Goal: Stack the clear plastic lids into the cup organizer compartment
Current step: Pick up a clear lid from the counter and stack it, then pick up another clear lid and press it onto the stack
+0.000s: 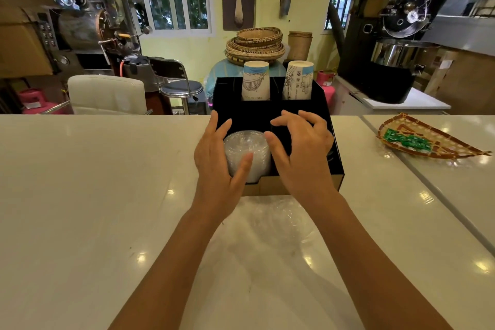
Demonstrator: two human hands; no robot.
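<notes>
A black cup organizer (332, 142) stands on the white counter in front of me. A stack of clear plastic lids (247, 147) sits in its front left compartment. My left hand (217, 166) wraps the stack's left side, thumb across its front. My right hand (302, 153) hovers just right of the stack with fingers spread, its thumb beside the lids and its fingers over the front right compartment. Two stacks of printed paper cups (255, 80) (298, 80) stand upside down in the rear compartments.
A clear plastic wrapper (278, 222) lies on the counter between my forearms. A woven boat-shaped tray (428, 142) with green packets rests at the right. Behind the counter are chairs, baskets and coffee roasting machines.
</notes>
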